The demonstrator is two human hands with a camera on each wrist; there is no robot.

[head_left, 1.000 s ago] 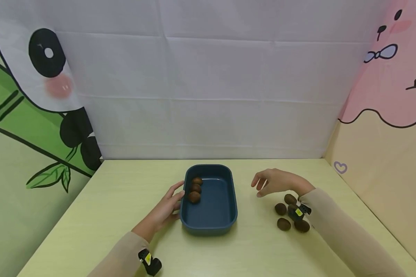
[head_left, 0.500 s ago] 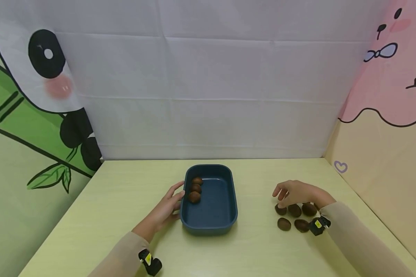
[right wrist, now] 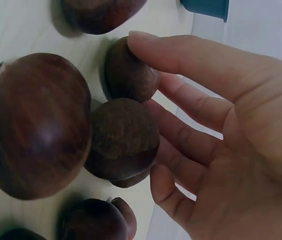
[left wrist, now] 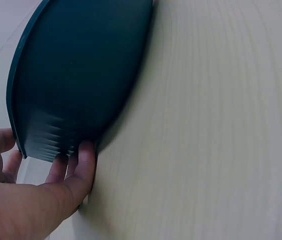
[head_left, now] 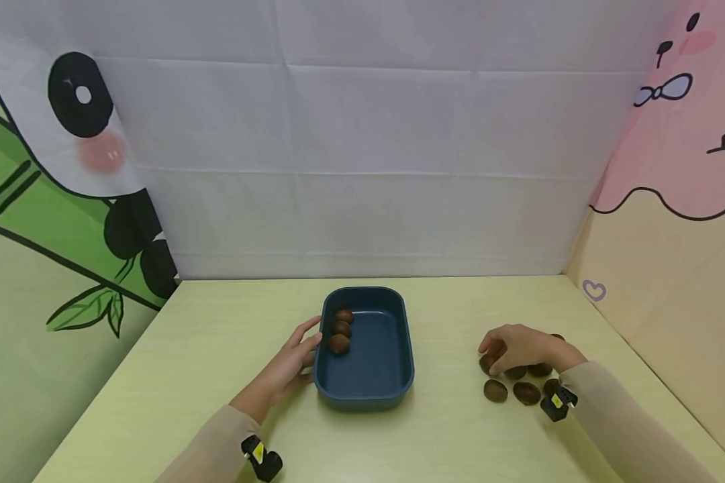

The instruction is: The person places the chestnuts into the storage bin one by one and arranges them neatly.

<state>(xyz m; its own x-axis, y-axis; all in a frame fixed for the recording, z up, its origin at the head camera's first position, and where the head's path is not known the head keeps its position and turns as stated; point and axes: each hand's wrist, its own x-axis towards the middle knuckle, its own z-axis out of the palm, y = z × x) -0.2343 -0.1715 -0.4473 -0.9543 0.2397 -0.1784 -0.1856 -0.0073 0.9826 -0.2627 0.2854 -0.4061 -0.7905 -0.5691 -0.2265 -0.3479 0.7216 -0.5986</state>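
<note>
Against the left wall of a dark blue rectangular box point(head_left: 368, 392) rests my left hand point(head_left: 284, 365), its fingertips touching the rim and outer side. Three brown chestnuts point(head_left: 339, 344) lie in a row along the box's left inner side. My right hand point(head_left: 516, 347) is low over the chestnuts at the right, with thumb and fingers around the nearest chestnut point(right wrist: 128, 70). In the right wrist view the thumb presses one side of it while the index finger is partly hidden behind. Close by are a second chestnut point(right wrist: 123, 137) and a larger-looking one point(right wrist: 38, 127).
Several more chestnuts lie on the pale wooden table point(head_left: 435, 436), including one point(head_left: 495, 391) and another point(head_left: 526, 393) in front of my right hand. A white cloth point(head_left: 368, 215) hangs at the table's back edge, with printed cartoon panels at both sides.
My right hand has moved right and down from beside the box to the chestnuts, and its fingers have closed around one. The left hand and box have stayed put.
</note>
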